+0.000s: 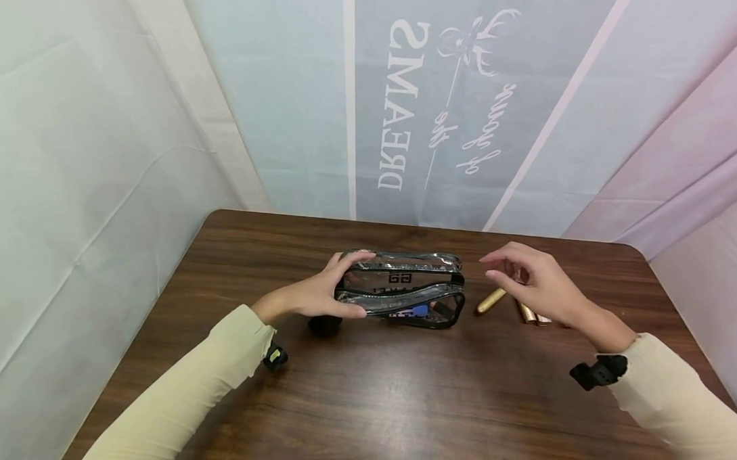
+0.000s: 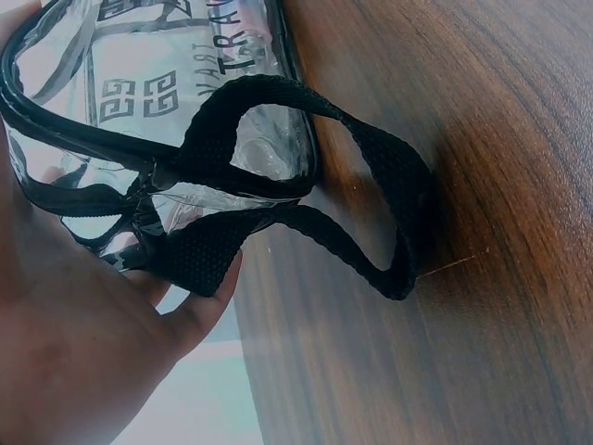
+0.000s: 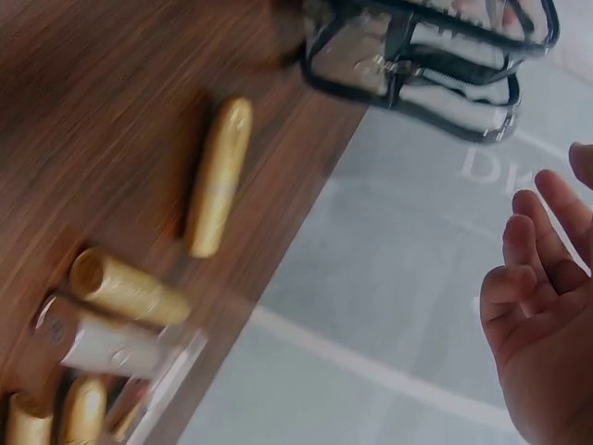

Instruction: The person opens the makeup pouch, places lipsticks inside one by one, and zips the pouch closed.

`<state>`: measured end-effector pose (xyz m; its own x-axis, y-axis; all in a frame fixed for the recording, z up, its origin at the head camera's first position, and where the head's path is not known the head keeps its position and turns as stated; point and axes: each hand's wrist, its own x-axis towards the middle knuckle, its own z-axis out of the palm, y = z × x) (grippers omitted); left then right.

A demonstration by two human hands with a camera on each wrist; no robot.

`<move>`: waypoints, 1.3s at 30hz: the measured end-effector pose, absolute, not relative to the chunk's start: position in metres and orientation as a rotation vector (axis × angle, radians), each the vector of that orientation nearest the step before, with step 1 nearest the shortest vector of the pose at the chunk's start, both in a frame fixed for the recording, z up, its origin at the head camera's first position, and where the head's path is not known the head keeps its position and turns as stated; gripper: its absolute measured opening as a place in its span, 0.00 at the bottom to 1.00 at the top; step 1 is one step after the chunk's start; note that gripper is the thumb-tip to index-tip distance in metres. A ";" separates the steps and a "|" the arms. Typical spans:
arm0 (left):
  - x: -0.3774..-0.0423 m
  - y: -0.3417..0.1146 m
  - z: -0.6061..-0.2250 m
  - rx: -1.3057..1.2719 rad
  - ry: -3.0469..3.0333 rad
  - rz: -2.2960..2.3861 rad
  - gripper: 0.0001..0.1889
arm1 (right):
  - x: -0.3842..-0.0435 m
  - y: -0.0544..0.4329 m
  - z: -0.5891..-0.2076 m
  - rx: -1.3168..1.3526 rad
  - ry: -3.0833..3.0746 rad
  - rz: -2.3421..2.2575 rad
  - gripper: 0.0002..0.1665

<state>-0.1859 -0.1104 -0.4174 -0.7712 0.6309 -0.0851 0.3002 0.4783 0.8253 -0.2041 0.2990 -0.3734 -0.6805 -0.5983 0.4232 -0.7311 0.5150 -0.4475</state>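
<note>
A clear cosmetic bag with black trim point(image 1: 424, 282) lies on the table, its top facing up. My left hand point(image 1: 317, 292) grips the bag's left end, fingers on the far side and thumb on the near side. A black strap loop point(image 2: 397, 176) sticks out from that end. Through the clear wall a blue item point(image 1: 416, 311) shows inside. To the bag's right, my right hand point(image 1: 546, 280) hovers with loosely bent fingers and nothing between them. Below it lies a slim gold tube point(image 3: 220, 181); its exact kind is unclear.
Beside the slim tube several more small gold tubes lie together, one of them a gold cylinder point(image 3: 130, 287) and another a pale tube point(image 3: 107, 343). The brown wooden table point(image 1: 368, 406) meets a printed fabric curtain point(image 1: 311, 120) at its back edge.
</note>
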 end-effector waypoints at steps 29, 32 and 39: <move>-0.178 -0.114 -0.426 0.838 2.351 1.202 0.51 | -0.198 0.403 -0.408 0.883 -2.773 0.762 0.14; -0.176 -0.115 -0.425 0.840 2.349 1.203 0.51 | -0.194 0.413 -0.411 0.889 -2.793 0.736 0.13; -0.175 -0.115 -0.425 0.838 2.342 1.204 0.50 | -0.191 0.440 -0.416 0.781 -2.892 0.677 0.11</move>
<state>-0.1755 -0.1153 -0.4250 -0.7519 0.6567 -0.0586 0.3346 0.4566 0.8243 -0.1911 0.4401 -0.4165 -0.8682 -0.4631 0.1783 -0.4941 0.7736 -0.3968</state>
